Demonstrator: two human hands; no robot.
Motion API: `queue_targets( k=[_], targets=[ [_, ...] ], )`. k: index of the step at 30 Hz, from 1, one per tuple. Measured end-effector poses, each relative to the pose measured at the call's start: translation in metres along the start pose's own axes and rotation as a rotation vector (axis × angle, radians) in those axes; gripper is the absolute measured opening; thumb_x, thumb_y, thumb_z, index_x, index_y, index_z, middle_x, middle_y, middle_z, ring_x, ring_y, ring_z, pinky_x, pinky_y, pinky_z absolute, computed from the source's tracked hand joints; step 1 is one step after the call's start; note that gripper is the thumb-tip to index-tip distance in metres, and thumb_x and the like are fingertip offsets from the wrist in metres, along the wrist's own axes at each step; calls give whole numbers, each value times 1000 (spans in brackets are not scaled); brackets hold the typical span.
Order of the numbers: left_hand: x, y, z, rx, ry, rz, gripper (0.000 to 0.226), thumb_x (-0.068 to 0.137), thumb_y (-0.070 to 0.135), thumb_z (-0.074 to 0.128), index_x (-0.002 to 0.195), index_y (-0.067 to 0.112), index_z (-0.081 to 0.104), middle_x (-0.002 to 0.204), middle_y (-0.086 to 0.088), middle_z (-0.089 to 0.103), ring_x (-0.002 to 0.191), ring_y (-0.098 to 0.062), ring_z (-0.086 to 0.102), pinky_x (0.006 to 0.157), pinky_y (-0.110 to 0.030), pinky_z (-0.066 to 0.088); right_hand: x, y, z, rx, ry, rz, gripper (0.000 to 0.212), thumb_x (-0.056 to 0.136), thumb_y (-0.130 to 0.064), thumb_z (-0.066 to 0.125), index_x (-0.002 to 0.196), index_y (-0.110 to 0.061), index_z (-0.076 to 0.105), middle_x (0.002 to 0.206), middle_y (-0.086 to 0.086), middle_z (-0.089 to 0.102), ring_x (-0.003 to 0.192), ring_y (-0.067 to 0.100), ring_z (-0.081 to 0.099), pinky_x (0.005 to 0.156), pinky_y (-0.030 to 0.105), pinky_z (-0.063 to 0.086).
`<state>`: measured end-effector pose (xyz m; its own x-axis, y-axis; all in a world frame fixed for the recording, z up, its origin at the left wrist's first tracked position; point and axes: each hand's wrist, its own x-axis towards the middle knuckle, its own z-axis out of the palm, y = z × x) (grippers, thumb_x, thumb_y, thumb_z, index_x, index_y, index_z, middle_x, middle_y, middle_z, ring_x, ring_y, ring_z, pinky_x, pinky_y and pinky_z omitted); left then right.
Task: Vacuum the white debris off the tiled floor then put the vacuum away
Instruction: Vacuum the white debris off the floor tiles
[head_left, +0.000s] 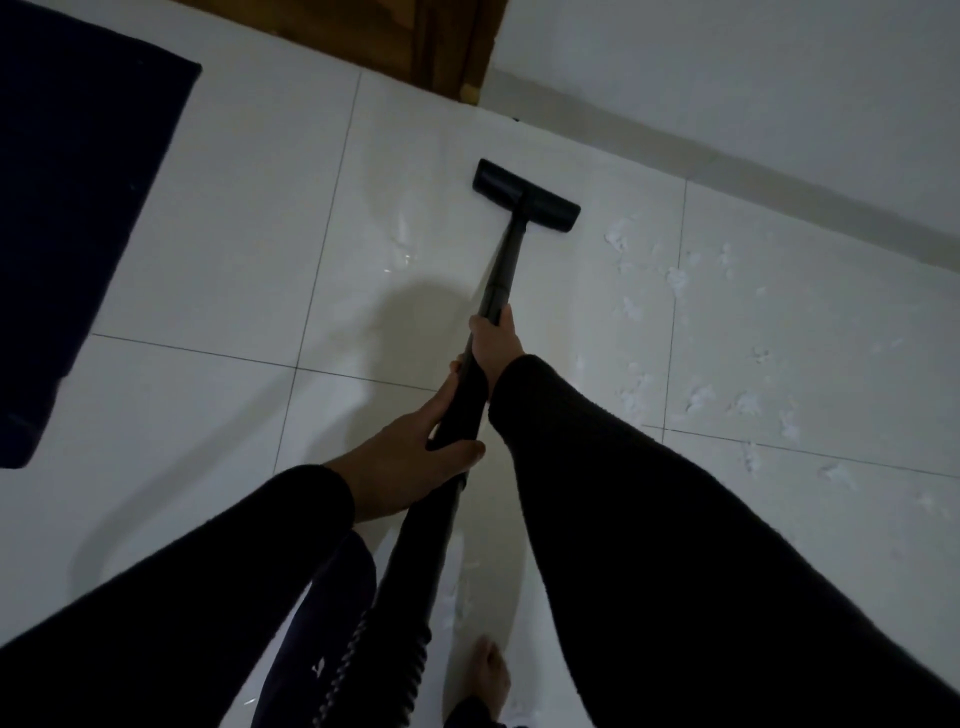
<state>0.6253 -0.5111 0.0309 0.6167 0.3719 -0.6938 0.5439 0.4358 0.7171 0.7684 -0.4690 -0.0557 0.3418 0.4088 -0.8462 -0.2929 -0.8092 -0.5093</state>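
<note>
A black vacuum wand (501, 265) runs from my hands out to its flat floor head (525, 195), which rests on the white tiled floor (218, 270) near the far wall. My right hand (493, 343) grips the wand higher up, and my left hand (415, 457) grips it lower, both in dark sleeves. White debris (675, 283) lies scattered on the tiles to the right of the head, with more debris (748, 402) nearer me and a small patch of debris (402, 236) to the left of the wand. The ribbed hose (410, 649) drops between my legs.
A dark mat (78, 208) covers the floor at the left. A brown wooden door (415, 36) stands at the top, beside a white wall (753, 88) with a grey skirting. My bare foot (488, 675) is on the tiles at the bottom.
</note>
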Motion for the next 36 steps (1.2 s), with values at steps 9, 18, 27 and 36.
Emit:
queue_targets(
  k=[9,18,27,36],
  targets=[
    [-23,-11,38,47,67,15,75,93,32,52,141,56,-1,86,13,59,74,1,63,69,-11,48,-19,27,-15,22,-48,-37,56,100,-15,37,150,-29,18,76,8,42,54,19,45,37,22,46],
    [-26,-29,64,42,108,11,75,92,30,54,145,50,4,84,16,59,64,6,62,55,-2,44,-14,57,-21,-58,-56,-60,59,98,-19,41,151,-25,16,83,9,46,76,29,53,81,47,55],
    [-50,-43,93,63,151,-10,73,92,28,53,145,48,6,84,19,58,67,2,62,54,-2,44,-32,93,-30,-27,-104,-91,54,100,-14,37,149,-19,16,80,-5,36,65,12,46,59,27,52],
    [-95,-86,164,65,191,-31,74,88,36,57,140,58,8,105,1,68,78,-9,68,69,-14,53,-88,156,-56,-68,-173,-2,62,99,-18,36,152,-30,6,95,12,48,83,30,55,84,45,54]
  ],
)
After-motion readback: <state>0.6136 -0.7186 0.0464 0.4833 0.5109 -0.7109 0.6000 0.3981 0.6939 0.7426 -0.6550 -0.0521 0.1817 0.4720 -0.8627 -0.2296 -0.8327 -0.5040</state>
